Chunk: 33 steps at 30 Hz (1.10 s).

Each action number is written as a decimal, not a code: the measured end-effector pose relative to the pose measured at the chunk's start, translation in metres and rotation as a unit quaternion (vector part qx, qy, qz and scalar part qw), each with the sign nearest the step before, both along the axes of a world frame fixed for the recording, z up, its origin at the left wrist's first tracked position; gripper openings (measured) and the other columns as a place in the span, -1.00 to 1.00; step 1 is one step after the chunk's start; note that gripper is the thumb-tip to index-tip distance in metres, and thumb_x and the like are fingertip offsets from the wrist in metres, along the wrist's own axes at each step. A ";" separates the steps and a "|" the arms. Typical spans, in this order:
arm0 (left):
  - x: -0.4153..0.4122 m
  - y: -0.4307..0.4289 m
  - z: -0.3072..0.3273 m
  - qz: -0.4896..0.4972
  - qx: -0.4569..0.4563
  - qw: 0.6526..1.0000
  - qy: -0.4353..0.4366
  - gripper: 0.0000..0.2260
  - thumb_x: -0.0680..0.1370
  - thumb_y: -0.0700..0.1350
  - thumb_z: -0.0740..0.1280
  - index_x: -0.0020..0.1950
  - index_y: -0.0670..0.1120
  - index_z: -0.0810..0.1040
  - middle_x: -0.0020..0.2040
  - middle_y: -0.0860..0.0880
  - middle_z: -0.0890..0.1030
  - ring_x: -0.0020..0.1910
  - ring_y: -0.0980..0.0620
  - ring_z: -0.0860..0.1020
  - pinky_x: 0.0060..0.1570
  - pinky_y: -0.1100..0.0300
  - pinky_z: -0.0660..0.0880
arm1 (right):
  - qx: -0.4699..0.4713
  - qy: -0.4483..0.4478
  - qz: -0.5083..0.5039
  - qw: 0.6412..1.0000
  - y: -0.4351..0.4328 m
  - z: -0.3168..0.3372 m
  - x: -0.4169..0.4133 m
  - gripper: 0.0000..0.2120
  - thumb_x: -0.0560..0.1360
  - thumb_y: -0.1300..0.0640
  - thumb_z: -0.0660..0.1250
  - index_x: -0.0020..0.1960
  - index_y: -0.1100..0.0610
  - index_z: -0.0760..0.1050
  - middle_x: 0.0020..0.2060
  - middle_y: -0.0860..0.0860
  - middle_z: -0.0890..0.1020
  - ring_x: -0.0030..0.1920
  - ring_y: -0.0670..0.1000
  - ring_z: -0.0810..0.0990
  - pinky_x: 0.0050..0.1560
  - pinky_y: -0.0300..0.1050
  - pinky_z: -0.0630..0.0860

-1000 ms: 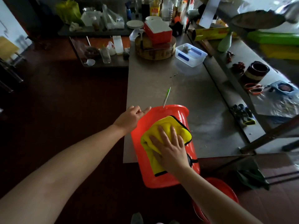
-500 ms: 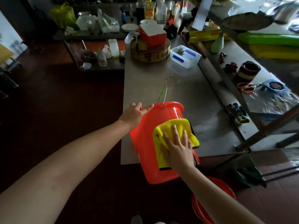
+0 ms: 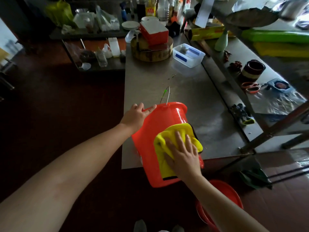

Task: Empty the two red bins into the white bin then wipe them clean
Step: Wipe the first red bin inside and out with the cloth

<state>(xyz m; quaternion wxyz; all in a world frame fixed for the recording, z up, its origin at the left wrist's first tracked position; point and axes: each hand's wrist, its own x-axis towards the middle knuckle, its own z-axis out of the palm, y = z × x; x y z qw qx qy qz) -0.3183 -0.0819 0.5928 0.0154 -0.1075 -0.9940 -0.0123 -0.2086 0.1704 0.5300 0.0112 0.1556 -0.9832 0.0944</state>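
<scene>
right grip (image 3: 182,154), flat, presses cloth (image 3: 177,131) on red bin (image 3: 163,118); left grip (image 3: 135,115) clasps its rim.

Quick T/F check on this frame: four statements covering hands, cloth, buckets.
1. The right hand presses a yellow cloth flat against the red bucket. True.
2. The left hand is off the bucket. False: it grips the rim.
3. The bucket stands upright on the floor. False: it is tipped over at the table edge.
4. Another red bin sits on the floor below. True.
</scene>
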 end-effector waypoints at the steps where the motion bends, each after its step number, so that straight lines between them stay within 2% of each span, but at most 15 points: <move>1: -0.001 0.002 0.001 0.004 0.000 1.000 -0.003 -0.31 0.60 -0.34 0.13 0.62 0.21 0.07 0.08 -0.11 0.35 0.07 -0.15 0.38 -0.11 -0.07 0.58 | -0.017 -0.008 -0.023 1.000 0.009 0.000 -0.001 -0.39 0.58 -0.43 -0.02 0.58 -0.34 -0.01 0.64 -0.06 -0.03 0.61 0.24 -0.01 0.47 0.27 0.20; 7: -0.007 0.014 0.003 0.011 -0.013 1.000 -0.021 -0.31 0.61 -0.31 0.10 0.63 0.22 0.01 0.15 -0.10 0.33 0.15 -0.15 0.35 -0.02 -0.07 0.59 | -0.127 -0.090 -0.123 0.980 0.043 0.004 -0.009 -0.40 0.58 -0.39 0.03 0.58 -0.36 -0.01 0.64 -0.13 -0.02 0.62 0.10 0.05 0.51 0.20 0.18; 10: -0.012 0.018 0.005 0.017 -0.018 0.999 -0.022 -0.32 0.62 -0.31 0.09 0.63 0.23 0.01 0.17 -0.12 0.32 0.13 -0.16 0.36 0.04 -0.08 0.57 | -0.118 -0.095 -0.130 0.980 0.040 0.008 -0.007 -0.40 0.60 -0.36 0.04 0.59 -0.33 -0.02 0.64 -0.09 -0.02 0.61 0.15 0.05 0.51 0.22 0.17; 13: -0.017 0.021 0.006 0.017 -0.025 0.999 -0.029 -0.31 0.63 -0.32 0.08 0.62 0.25 0.00 0.17 -0.13 0.32 0.13 -0.17 0.36 0.07 -0.09 0.55 | -0.047 -0.051 -0.088 0.994 0.025 0.008 0.005 -0.40 0.62 -0.35 0.00 0.60 -0.30 -0.07 0.64 -0.03 -0.03 0.60 0.28 0.00 0.49 0.27 0.12; 17: -0.019 0.021 0.004 0.016 -0.025 0.999 -0.027 -0.31 0.63 -0.33 0.07 0.62 0.25 0.00 0.16 -0.13 0.31 0.12 -0.17 0.35 0.06 -0.10 0.55 | 0.015 0.012 0.017 1.000 -0.003 0.000 0.025 -0.42 0.58 -0.30 0.12 0.57 -0.28 0.13 0.63 0.01 0.08 0.58 0.40 -0.02 0.44 0.38 0.16; 21: -0.018 0.020 0.002 0.013 -0.018 0.999 -0.028 -0.32 0.63 -0.32 0.09 0.62 0.25 0.01 0.15 -0.10 0.30 0.13 -0.15 0.33 0.04 -0.09 0.57 | 0.056 0.037 0.094 0.993 -0.018 -0.013 0.039 -0.44 0.58 -0.23 0.17 0.56 -0.22 0.22 0.62 0.02 0.14 0.57 0.41 -0.04 0.41 0.43 0.18; 25: -0.017 0.011 0.000 0.010 -0.012 0.999 -0.030 -0.32 0.64 -0.31 0.09 0.62 0.27 0.02 0.12 -0.08 0.29 0.13 -0.13 0.33 0.05 -0.09 0.56 | 0.047 0.034 0.115 0.992 -0.007 -0.011 0.035 -0.43 0.57 -0.29 0.16 0.55 -0.26 0.21 0.62 -0.02 0.14 0.60 0.34 -0.02 0.43 0.38 0.22; 30: -0.018 0.012 -0.001 0.014 -0.013 0.999 -0.030 -0.29 0.63 -0.30 0.11 0.61 0.30 -0.01 0.12 -0.04 0.26 0.12 -0.11 0.32 0.05 -0.08 0.56 | 0.007 0.009 0.037 0.999 0.029 -0.009 0.026 -0.42 0.59 -0.42 -0.01 0.58 -0.33 0.07 0.64 -0.06 -0.01 0.62 0.24 -0.06 0.47 0.29 0.23; 33: -0.019 0.013 -0.002 0.015 -0.007 1.000 -0.025 -0.26 0.61 -0.34 0.13 0.60 0.30 0.00 0.05 -0.01 0.22 0.08 -0.08 0.32 0.04 -0.05 0.57 | -0.041 -0.019 -0.028 0.999 0.053 -0.012 0.024 -0.39 0.58 -0.44 -0.05 0.59 -0.33 0.00 0.64 -0.08 -0.04 0.62 0.19 -0.01 0.47 0.24 0.22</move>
